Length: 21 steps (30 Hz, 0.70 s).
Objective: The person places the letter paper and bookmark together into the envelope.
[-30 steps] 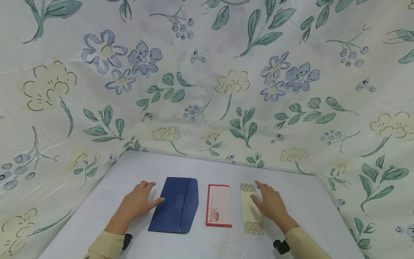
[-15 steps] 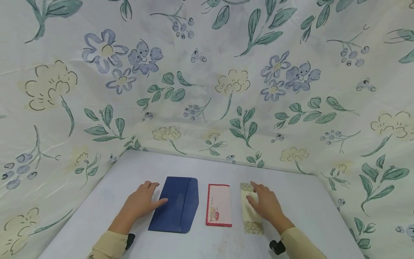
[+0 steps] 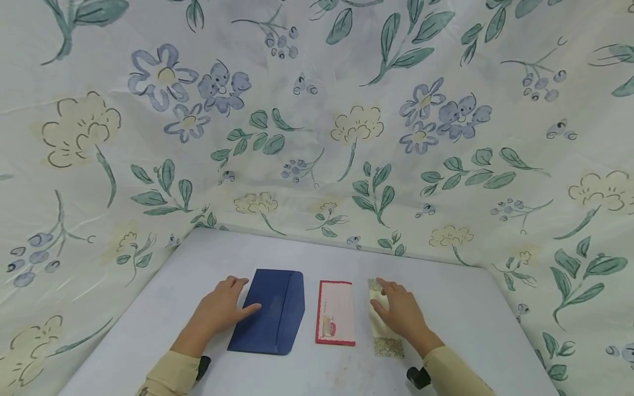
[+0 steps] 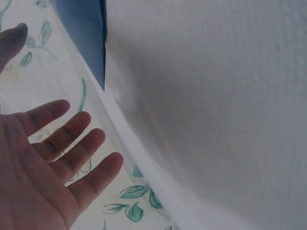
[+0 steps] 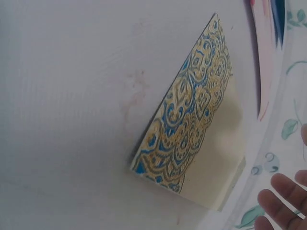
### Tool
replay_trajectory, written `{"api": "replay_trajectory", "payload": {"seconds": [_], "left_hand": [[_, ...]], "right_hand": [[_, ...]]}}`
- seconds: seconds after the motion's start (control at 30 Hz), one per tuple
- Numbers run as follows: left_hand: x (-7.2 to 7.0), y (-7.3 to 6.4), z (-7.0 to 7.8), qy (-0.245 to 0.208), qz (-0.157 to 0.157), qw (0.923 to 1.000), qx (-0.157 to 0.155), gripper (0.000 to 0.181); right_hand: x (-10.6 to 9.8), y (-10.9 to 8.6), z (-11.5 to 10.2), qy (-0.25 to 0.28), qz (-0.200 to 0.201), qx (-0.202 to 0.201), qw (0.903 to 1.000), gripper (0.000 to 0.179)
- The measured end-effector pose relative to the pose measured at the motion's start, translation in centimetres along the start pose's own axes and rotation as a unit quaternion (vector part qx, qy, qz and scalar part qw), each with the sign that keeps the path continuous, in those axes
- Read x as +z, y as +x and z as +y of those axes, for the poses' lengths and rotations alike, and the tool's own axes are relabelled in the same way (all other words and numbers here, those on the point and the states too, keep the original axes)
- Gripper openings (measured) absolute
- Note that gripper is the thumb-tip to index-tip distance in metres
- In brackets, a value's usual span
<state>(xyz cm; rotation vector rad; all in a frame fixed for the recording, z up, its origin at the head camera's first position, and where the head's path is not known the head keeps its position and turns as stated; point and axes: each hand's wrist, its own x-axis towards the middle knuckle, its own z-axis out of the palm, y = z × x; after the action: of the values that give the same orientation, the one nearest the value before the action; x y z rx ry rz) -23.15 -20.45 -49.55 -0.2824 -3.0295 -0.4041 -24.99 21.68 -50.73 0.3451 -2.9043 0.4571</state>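
Observation:
A dark blue envelope (image 3: 267, 313) with its flap side to the right lies on the white table (image 3: 346, 379). My left hand (image 3: 218, 309) is at its left edge, fingers spread and the thumb over the envelope. The left wrist view shows the left palm (image 4: 33, 177) with nothing in it and a corner of the blue envelope (image 4: 88, 38). Over the cream envelope (image 3: 388, 345) with patterned gold ends, my right hand (image 3: 403, 312) is spread, covering part of it. Its blue-and-gold ornament (image 5: 184, 115) shows in the right wrist view, apart from the right fingers (image 5: 283, 201).
Between the two hands lies a pink card-like envelope (image 3: 337, 313) with a red border. Floral cloth (image 3: 317, 137) hangs behind the table and along its sides. Black wrist-camera mounts (image 3: 418, 378) sit below the wrists.
My right hand has moved left, further over the cream envelope. My left hand has shifted slightly right, its thumb further over the blue envelope. The envelopes stay in place.

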Motion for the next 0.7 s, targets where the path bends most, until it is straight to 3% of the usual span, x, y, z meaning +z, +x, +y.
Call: {"api": "replay_trajectory", "payload": {"seconds": [0.3,0.7], "left_hand": [[0.6,0.2,0.2,0.005,0.0,0.9999,0.009,0.082],[0.9,0.2,0.6,-0.002,0.0,0.9998,0.02,0.087]], "right_hand": [[0.9,-0.1,-1.0,0.004,-0.014,0.019,0.9997,0.062],[1.1,-0.2,-2.1,-0.003,-0.031,0.01,0.9995,0.061]]}}
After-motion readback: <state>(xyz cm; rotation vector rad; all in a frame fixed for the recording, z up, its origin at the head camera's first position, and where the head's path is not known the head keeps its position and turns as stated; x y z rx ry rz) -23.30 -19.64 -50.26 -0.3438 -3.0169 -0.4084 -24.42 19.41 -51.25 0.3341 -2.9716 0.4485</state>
